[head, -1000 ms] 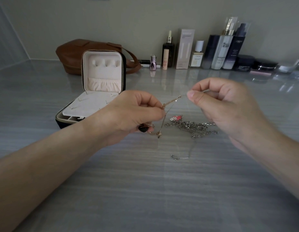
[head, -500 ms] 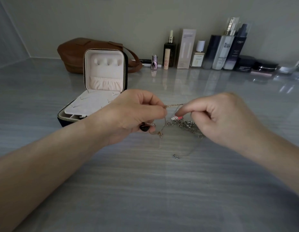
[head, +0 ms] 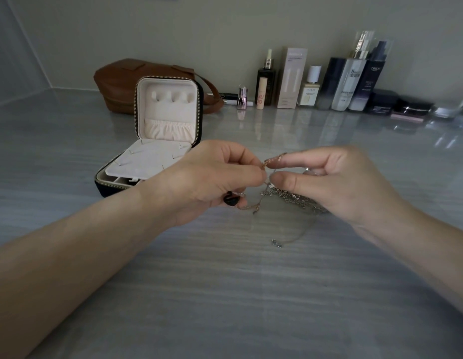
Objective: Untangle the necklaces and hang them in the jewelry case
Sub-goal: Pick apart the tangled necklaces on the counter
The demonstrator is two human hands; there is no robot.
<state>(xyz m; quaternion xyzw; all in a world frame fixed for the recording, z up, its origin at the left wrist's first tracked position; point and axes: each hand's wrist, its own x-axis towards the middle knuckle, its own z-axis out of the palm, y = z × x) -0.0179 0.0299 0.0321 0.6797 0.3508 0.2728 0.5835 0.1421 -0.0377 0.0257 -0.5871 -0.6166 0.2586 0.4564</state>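
My left hand (head: 214,177) pinches one end of a thin gold chain (head: 274,159) above the grey counter. The chain's other stretch lies over the forefinger of my right hand (head: 336,182), whose thumb and fingers curl round it. A black pendant (head: 230,200) hangs below my left hand. Under my right hand lies a tangled heap of silver chain (head: 292,199), with one thin strand ending in a clasp (head: 277,244) nearer to me. The jewelry case (head: 168,120) stands open to the left, its lid upright with three hooks and a gathered pocket, and a cream insert in its base.
A brown leather bag (head: 121,84) lies behind the case. Several cosmetic bottles, boxes and jars (head: 349,84) line the back wall to the right. The grey counter (head: 251,294) stretches bare towards me, between my forearms.
My right hand dropped towards the heap, then rose slightly and shifted its grip, so the gold chain now lies over its forefinger. My left hand stayed almost still.
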